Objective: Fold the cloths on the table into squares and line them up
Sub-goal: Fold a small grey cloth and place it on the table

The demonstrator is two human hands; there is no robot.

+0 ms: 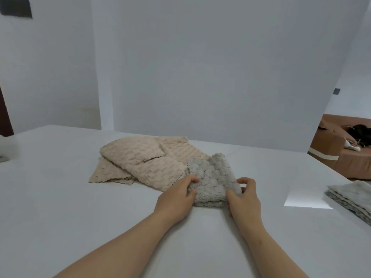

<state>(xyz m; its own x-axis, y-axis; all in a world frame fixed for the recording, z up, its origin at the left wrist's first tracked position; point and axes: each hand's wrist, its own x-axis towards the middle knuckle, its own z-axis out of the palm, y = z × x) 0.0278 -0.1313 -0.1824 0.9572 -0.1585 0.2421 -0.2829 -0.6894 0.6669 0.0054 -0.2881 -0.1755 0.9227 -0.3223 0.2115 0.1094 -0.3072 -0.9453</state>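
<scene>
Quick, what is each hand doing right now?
Left hand: closed, gripping the left edge of the grey bumpy folded cloth.
Right hand: closed, gripping the same cloth's right edge.

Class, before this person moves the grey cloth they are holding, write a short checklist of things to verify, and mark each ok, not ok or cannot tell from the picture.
1. Both hands grip the grey cloth: ok; left hand on its left edge, right hand on its right edge.
2. Grey cloth folded into a neat square: cannot tell; it looks bunched and the fingers cover its edges.
3. Grey cloth clear of the beige cloths: not ok; its far part lies against them.
4. Beige cloths folded: not ok; they lie loose and overlapping.
5. Folded stack at the right to line up with: ok.
6. Bare table between: ok.
</scene>
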